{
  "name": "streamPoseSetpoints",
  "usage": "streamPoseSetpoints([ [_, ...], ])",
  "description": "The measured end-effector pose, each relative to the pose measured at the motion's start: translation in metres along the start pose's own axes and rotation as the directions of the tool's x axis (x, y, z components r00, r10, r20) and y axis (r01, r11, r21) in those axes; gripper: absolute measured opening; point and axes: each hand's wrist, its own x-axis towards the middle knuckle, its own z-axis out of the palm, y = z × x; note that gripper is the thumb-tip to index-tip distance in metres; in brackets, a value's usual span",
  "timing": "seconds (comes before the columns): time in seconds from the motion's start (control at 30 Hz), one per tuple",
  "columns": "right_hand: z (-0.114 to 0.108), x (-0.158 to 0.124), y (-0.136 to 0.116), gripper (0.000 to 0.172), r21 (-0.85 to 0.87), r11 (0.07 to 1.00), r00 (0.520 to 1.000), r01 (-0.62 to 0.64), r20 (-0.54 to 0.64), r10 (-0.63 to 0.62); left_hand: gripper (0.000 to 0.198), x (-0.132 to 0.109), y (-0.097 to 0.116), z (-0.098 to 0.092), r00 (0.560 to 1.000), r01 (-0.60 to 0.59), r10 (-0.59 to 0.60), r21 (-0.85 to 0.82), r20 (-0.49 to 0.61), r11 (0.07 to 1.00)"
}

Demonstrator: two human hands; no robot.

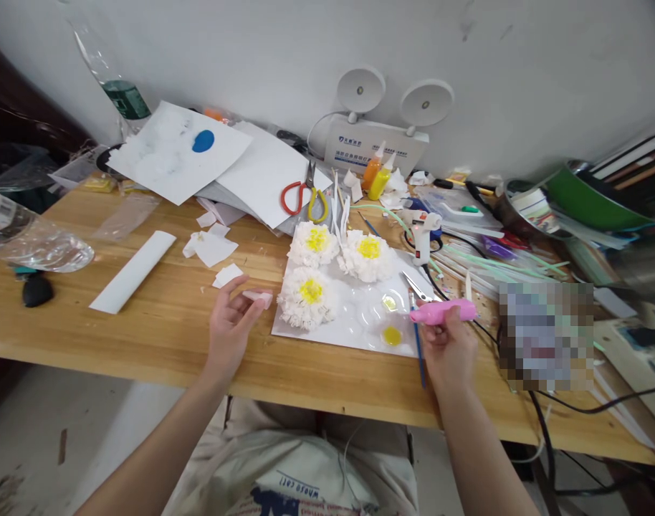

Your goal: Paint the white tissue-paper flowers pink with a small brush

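Observation:
My right hand [450, 347] is closed round a pink squeeze bottle [440, 312], held sideways over the right edge of a white sheet [354, 326]. Between the thumb and fingers of my left hand [231, 322] is a pale pink, tapered nozzle [256, 297]. On the sheet sit three white ruffled paper flowers [306, 297] with yellow centres. Beside them lies a clear plastic palette [365, 308] with yellow paint [392, 335] in it. A blue paintbrush [418, 351] and open silver scissors [420, 287] are near my right hand.
Red-and-yellow-handled scissors [306, 201] lie behind the flowers. Orange [373, 168] and yellow [381, 180] squeeze bottles stand before an emergency light [373, 140]. A glue gun [422, 233] with a black cable is at right. Left are a rolled paper [134, 272] and a water bottle [31, 233].

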Motion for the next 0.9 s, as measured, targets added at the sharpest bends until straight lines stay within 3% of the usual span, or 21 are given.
streamPoseSetpoints([
  [0.1, -0.002, -0.007, -0.002, 0.033, -0.159, 0.974, 0.987, 0.159, 0.009, -0.160, 0.049, 0.000, -0.001, -0.001, 1.000, -0.001, 0.001, -0.006, 0.004, 1.000],
  [0.2, -0.004, -0.015, 0.000, 0.030, -0.375, 0.883, 0.958, 0.282, 0.068, -0.277, 0.048, 0.000, -0.002, -0.002, 1.000, -0.006, 0.006, -0.019, 0.013, 1.000],
  [0.33, -0.008, -0.019, 0.007, 0.033, -0.454, 0.818, 0.932, 0.353, 0.100, -0.347, 0.048, 0.000, -0.002, -0.002, 1.000, -0.001, 0.001, -0.017, 0.008, 1.000],
  [0.47, -0.009, -0.015, 0.012, 0.032, -0.494, 0.800, 0.933, 0.342, 0.076, -0.352, 0.049, -0.001, 0.001, 0.000, 1.000, 0.010, -0.010, -0.010, -0.004, 1.000],
  [0.6, -0.008, -0.012, 0.013, 0.032, -0.461, 0.840, 0.954, 0.287, 0.058, -0.294, 0.050, -0.001, 0.002, 0.000, 1.000, 0.025, -0.025, -0.014, -0.014, 1.000],
  [0.77, -0.007, -0.011, 0.012, 0.030, -0.341, 0.923, 0.982, 0.179, 0.003, -0.189, 0.050, -0.001, 0.001, 0.000, 1.000, 0.026, -0.026, -0.020, -0.007, 0.999],
  [0.9, -0.005, -0.007, 0.009, 0.027, -0.209, 0.967, 0.989, 0.146, 0.036, -0.142, 0.049, -0.001, 0.001, -0.001, 1.000, 0.019, -0.020, -0.027, -0.006, 0.999],
])
